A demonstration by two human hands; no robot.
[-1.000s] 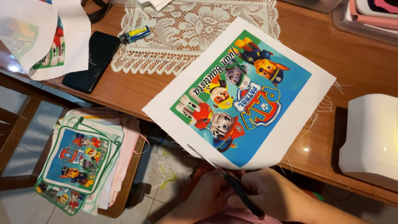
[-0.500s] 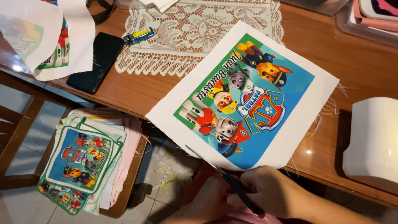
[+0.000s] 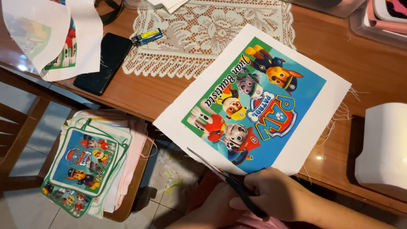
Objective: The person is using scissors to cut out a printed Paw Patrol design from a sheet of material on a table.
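At six o'clock, just below the table's near edge, a pair of dark-handled scissors point(image 3: 229, 182) sits clenched in the person's right hand point(image 3: 275, 195), its blades parted and pointing toward ten o'clock, biting into the white border of a printed fabric sheet point(image 3: 254, 106). That sheet, a white rectangle with a bright cartoon-dog picture on a blue ground, lies tilted, its upper part resting on the brown wooden table point(image 3: 339, 55) and its lower corner hanging over the edge toward the hands. The left hand point(image 3: 212, 210) is tucked under the right one at seven o'clock; its grip is hidden, so I cannot tell whether it is closed on anything. Loose threads trail from the sheet's three o'clock side. At twelve o'clock lies a white lace mat point(image 3: 212, 29) with a small lighter point(image 3: 147, 36) at its corner, and a black phone point(image 3: 104, 61) beside it at ten o'clock. Farther out at ten o'clock lie more printed white sheets point(image 3: 55, 38). At eight o'clock a stack of cut prints point(image 3: 91, 159) rests on a wooden stool point(image 3: 135, 186). At three o'clock stands a white boxy object point(image 3: 383, 148).
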